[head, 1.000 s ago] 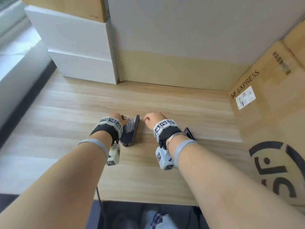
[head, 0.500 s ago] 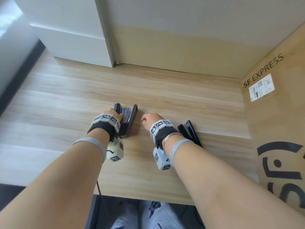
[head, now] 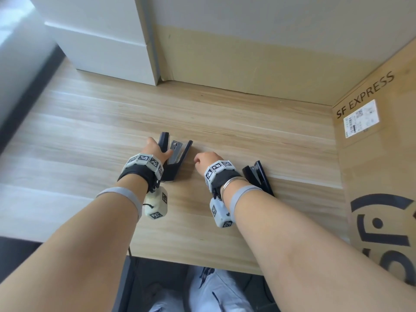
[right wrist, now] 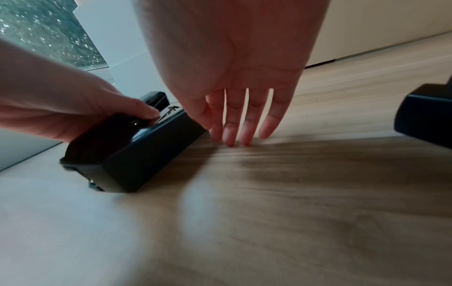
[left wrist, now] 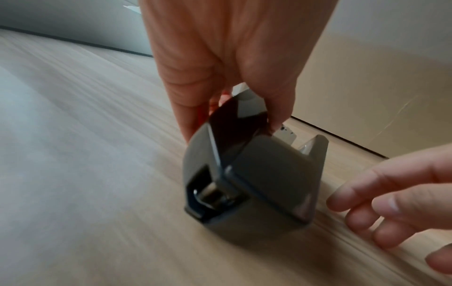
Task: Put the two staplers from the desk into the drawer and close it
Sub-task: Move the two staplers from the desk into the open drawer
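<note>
Two staplers (head: 174, 157) (head: 258, 176) overhead; left wrist one.

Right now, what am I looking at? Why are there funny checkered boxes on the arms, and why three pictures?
These are a person's two arms, not a machine. The checkered boxes are little cameras strapped to each wrist. One picture comes from a camera on the person's head, looking down; the other two look along each hand.

On the wooden desk lie two black staplers. The left hand pinches the top of the open stapler between thumb and fingers. The right hand holds nothing: its straight fingers point down at the desk beside that stapler. The second stapler lies untouched to the right, next to a big cardboard box. No picture shows the drawer.
</note>
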